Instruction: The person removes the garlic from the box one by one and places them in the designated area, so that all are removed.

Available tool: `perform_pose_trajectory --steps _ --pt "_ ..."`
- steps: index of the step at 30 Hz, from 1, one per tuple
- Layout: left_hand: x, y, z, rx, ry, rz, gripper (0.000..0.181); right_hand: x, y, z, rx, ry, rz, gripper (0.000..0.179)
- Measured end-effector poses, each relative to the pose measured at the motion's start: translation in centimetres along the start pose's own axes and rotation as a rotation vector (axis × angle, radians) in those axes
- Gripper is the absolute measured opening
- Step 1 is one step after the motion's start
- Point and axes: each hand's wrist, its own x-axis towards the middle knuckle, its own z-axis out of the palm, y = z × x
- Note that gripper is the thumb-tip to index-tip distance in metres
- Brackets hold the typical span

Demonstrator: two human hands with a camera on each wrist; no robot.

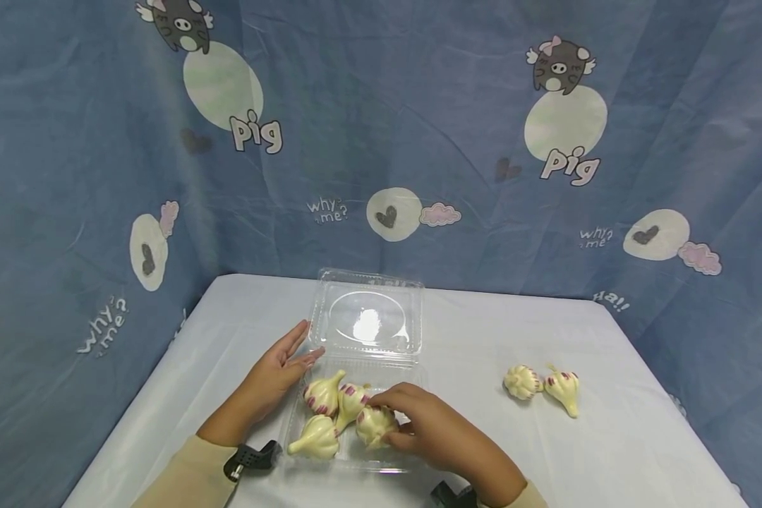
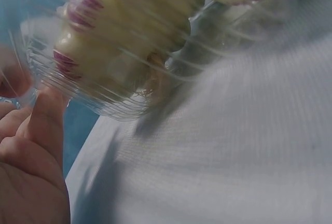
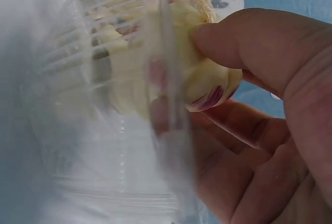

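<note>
Presently main risk: bulb [image 1: 376,427] slipping from pinch, rounded skin giving thumb little purchase. Neighbouring bulbs [image 1: 320,439] packed close, could roll if nudged. Box [image 1: 400,463] looks thin, probably light; right hand [image 1: 428,427] catching its edge might drag it. Right hand reaches over right side, thumb near, fingers far, gripping bulb inside box. Left hand [image 1: 271,375] at left edge near lid [image 1: 368,321], fingers extended, grasping nothing; pressure on plastic, cannot tell. Two more bulbs [image 1: 523,382] on cloth [image 1: 609,458], well apart, right.
</note>
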Motion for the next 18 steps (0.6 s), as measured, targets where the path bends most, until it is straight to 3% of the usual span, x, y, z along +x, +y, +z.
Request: perform_pose_trajectory --steps 11,18 --pt "-0.09 0.34 0.08 0.01 0.006 -0.007 0.082 -0.36 0.2 -0.52 0.167 0.002 0.032 0.047" --pt "-0.07 0.26 0.06 0.021 0.012 -0.007 0.082 -0.56 0.56 -0.63 0.196 0.039 0.031 0.046"
